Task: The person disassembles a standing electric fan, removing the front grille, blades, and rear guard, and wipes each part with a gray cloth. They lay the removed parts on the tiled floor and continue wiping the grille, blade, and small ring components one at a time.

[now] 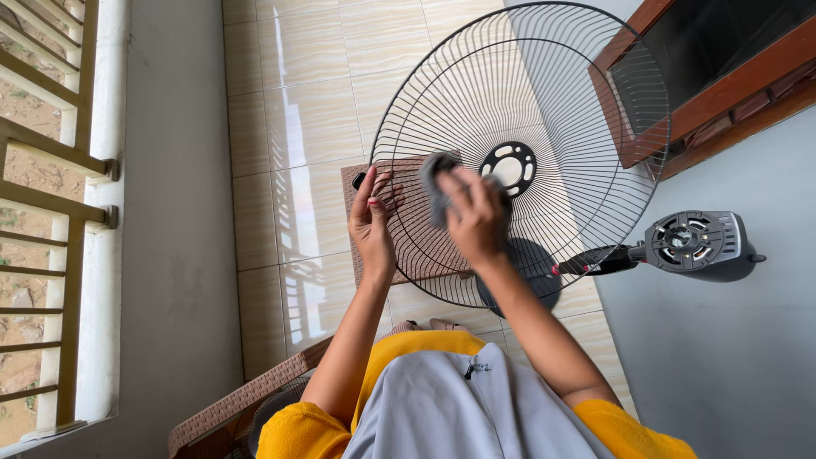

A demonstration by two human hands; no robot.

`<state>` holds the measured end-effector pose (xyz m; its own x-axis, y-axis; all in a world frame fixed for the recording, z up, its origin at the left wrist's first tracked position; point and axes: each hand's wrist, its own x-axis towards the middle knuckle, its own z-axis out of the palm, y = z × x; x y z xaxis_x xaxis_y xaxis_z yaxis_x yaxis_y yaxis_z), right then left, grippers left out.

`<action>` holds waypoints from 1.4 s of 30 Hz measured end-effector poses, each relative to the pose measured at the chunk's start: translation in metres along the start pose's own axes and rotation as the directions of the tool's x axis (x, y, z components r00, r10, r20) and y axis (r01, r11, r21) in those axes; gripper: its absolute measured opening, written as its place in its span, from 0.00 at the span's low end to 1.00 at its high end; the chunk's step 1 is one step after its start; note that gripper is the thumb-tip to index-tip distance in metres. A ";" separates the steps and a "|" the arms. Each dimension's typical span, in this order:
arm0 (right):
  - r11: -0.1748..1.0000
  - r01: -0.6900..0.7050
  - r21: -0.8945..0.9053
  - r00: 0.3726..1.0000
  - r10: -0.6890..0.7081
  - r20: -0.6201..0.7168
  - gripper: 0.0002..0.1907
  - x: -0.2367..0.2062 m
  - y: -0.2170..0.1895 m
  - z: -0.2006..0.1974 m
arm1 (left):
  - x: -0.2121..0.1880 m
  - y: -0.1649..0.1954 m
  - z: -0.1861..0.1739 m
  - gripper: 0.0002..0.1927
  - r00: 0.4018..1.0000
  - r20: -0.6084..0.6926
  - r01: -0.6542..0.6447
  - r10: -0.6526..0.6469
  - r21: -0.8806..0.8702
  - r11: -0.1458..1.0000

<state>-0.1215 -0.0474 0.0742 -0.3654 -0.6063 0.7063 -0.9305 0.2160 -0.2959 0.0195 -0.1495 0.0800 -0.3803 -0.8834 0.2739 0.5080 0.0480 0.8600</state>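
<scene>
A round black wire fan guard (586, 110) stands tilted in front of me. My left hand (372, 223) grips its left rim, fingers curled over the wires. My right hand (476, 217) presses a grey cloth (438, 183) against the wires, left of the guard's black centre ring (508, 167). Both forearms reach out from yellow sleeves over my grey lap.
A fan motor head (697, 244) on its stand sits at right, its round black base (527, 276) behind the guard. A brown woven stool (408, 229) stands on the glossy tiled floor (297, 102). A railing (51, 212) runs at left, a wooden-framed window (714, 76) at upper right.
</scene>
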 end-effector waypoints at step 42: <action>0.978 -0.164 0.130 0.895 0.202 -0.398 0.23 0.090 0.048 -0.009 | -0.016 0.013 -0.027 0.23 0.995 0.100 0.005 -0.018 0.129 0.992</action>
<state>-0.1992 -0.0849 0.1296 -0.5259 -0.1945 0.8280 -0.8468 0.2112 -0.4883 0.0529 -0.1470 0.0749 -0.4646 -0.8330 0.3005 0.4026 0.1036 0.9095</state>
